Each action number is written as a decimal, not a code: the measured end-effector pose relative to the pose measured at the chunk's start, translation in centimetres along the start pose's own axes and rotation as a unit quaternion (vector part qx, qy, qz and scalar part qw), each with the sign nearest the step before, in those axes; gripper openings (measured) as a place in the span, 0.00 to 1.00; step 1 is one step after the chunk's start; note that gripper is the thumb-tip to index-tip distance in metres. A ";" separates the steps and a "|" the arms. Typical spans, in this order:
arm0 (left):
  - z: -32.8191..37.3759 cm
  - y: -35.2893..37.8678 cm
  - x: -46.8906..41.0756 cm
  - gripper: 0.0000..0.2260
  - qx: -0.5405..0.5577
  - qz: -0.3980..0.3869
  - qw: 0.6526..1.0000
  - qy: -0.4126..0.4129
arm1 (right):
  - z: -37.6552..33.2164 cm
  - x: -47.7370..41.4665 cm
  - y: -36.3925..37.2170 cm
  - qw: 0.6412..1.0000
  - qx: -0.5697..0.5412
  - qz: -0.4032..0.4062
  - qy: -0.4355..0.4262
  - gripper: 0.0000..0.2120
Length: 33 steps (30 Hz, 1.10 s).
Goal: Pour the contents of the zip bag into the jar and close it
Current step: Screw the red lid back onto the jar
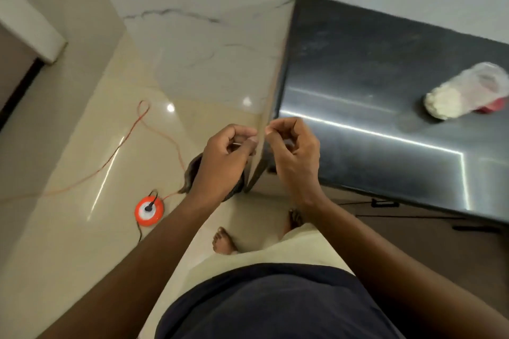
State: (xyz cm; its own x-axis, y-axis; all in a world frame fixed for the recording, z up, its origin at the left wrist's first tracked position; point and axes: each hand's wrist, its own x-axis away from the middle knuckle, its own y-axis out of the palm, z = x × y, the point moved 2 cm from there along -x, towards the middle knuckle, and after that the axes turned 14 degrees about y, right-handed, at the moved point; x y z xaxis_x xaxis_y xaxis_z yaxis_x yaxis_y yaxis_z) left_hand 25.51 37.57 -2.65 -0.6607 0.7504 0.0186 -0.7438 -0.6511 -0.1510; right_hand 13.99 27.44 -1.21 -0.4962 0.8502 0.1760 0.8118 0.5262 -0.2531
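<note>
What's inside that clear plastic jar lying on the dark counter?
The jar lies on its side on the counter. Pale, whitish pieces fill its bottom end; the part nearer the red lid looks empty. The blur hides what the pieces are.

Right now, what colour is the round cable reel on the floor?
Orange with a white centre, on the cable reel, head view.

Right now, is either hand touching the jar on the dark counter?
Apart. In the head view, the left hand and right hand are off the counter's corner, while the jar lies far across it.
</note>
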 end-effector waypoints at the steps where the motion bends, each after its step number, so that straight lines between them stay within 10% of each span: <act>1: 0.9 1.8 -0.7 0.03 0.000 -0.019 1.000 0.020 | 0.0 -0.4 -2.1 1.000 -0.002 0.024 -0.015 0.02; 11: 3.9 24.6 -5.1 0.04 0.027 -0.216 0.975 0.045 | 4.7 -4.2 -26.1 0.972 0.027 0.232 -0.026 0.04; 18: 3.3 39.6 -7.4 0.27 -0.017 -0.158 0.987 -0.004 | 9.3 -11.6 -41.3 0.949 0.111 0.294 -0.017 0.05; 24: 3.1 47.3 -10.3 0.52 -0.083 -0.046 0.995 -0.023 | 10.6 -21.4 -49.4 0.921 0.363 0.137 -0.013 0.20; 28: 3.8 49.2 -11.5 0.55 -0.061 -0.017 0.998 0.020 | 10.7 -26.4 -50.2 0.841 0.535 -0.045 0.073 0.36; 33: 4.8 49.7 -12.8 0.54 -0.072 -0.005 0.994 0.077 | 11.1 -28.8 -50.1 0.816 0.561 -0.108 0.087 0.30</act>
State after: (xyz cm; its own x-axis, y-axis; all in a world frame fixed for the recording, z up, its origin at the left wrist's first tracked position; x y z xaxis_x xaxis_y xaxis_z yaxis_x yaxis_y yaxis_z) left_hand -3.49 -5.00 -5.63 -0.6212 0.7730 -0.1288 -0.7212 -0.6282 -0.2919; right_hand -15.81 -23.27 -4.14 -0.4594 0.7722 0.4390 -0.1291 0.4309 -0.8931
